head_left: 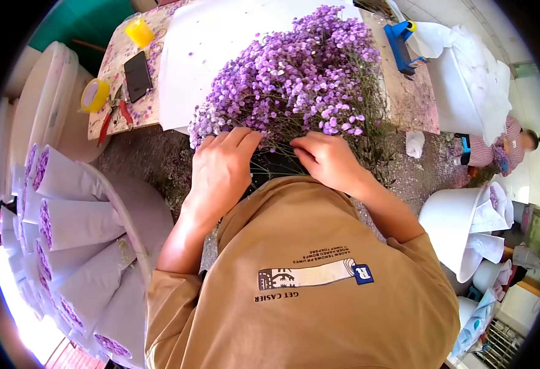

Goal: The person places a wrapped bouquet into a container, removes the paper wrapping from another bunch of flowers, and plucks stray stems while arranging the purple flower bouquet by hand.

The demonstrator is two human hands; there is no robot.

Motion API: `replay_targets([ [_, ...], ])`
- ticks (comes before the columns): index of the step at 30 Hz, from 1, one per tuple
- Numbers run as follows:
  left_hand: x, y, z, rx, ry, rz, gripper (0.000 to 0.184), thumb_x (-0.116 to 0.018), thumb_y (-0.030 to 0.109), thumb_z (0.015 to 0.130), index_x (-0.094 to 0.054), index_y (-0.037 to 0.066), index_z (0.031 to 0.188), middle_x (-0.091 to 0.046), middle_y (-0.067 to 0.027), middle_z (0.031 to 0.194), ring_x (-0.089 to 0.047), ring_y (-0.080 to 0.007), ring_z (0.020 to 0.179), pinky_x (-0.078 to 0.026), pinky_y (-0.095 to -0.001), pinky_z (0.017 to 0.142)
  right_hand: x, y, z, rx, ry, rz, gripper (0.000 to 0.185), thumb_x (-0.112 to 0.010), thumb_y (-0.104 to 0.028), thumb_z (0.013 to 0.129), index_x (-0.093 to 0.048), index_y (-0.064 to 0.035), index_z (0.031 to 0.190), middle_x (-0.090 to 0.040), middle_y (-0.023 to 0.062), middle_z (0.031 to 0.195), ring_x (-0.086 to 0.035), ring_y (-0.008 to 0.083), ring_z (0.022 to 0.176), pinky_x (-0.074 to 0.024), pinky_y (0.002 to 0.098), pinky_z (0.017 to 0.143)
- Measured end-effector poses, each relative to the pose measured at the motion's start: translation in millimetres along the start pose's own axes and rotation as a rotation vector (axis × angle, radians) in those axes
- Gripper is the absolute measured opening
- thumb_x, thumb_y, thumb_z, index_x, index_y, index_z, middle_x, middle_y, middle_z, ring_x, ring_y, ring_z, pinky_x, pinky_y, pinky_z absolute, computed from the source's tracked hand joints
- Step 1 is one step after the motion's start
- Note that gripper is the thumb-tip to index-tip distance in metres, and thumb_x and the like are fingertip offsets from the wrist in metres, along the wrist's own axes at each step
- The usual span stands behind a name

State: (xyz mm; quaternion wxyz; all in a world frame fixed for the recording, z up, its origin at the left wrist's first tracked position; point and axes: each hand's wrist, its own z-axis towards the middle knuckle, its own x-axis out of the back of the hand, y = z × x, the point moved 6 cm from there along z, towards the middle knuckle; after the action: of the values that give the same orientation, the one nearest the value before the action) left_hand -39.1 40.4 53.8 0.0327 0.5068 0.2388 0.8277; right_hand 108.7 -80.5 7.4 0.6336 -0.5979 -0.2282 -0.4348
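- Many purple flowers [294, 74] lie heaped on a white sheet [180, 67], reaching the near edge of the table [411, 98].
- Left hand [224, 161]: fingers bent, close together, at the heap; I cannot tell if they grip.
- Right hand [331, 161]: thumb and forefinger slightly apart; any hold is unclear.
- Probably light and springy, with fragile heads; the thin stems [374, 132] seem the safer place to hold.

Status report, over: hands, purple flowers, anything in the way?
Left hand, right hand: at near edge of small-bloomed purple flower bunch, grip unclear. Bunch: mostly over flat white sheet. Obstructions: none evident; red-handled metal pliers off left, clear of hands.
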Motion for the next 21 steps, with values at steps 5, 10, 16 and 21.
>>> replay_targets([
  [5,-11.8,3.2,3.8,-0.103,-0.016,0.092,0.008,-0.072,0.005,0.079,-0.067,0.006,0.085,-0.059,-0.0074,0.079,-0.06,-0.0293,0.076,-0.047,-0.0407,0.069,-18.6,2.3,2.9,0.106,-0.007,0.002,0.008,-0.069,-0.014,0.086,-0.071,-0.0071,0.089,-0.068,0.0081,0.083,-0.068,0.0315,0.072,-0.0551,0.0427,0.061],
  [10,-13.8,4.0,-4.8,-0.061,0.032,0.058,0.009,-0.075,0.006,0.076,-0.066,0.006,0.078,-0.058,-0.0066,0.074,-0.06,-0.0292,0.074,-0.048,-0.0408,0.067,-6.5,0.1,11.0,0.013,0.021,0.202,0.013,-0.072,-0.009,0.078,-0.061,-0.0034,0.075,-0.065,0.01,0.075,-0.064,0.0297,0.062,-0.0515,0.0391,0.057],
  [16,-1.6,-11.8,-25.7,0.075,0.124,-0.109,0.012,-0.075,0.0,0.074,-0.063,0.003,0.074,-0.062,-0.0124,0.072,-0.062,-0.0328,0.067,-0.05,-0.0426,0.063,15.3,47.4,4.6,-0.279,0.342,0.634,0.004,-0.066,0.001,0.081,-0.064,-0.0019,0.081,-0.06,-0.001,0.068,-0.051,0.0057,0.062,-0.0428,0.0243,0.057],
  [21,73.0,-66.6,-62.6,0.463,0.265,-0.178,0.005,-0.072,-0.003,0.084,-0.068,0.001,0.085,-0.066,-0.0086,0.077,-0.062,-0.0183,0.068,-0.05,-0.0311,0.064,10.2,39.2,-4.8,-0.318,0.127,0.546,0.005,-0.068,-0.004,0.09,-0.067,-0.0004,0.093,-0.062,-0.0006,0.07,-0.054,0.0042,0.063,-0.0441,0.0238,0.056],
])
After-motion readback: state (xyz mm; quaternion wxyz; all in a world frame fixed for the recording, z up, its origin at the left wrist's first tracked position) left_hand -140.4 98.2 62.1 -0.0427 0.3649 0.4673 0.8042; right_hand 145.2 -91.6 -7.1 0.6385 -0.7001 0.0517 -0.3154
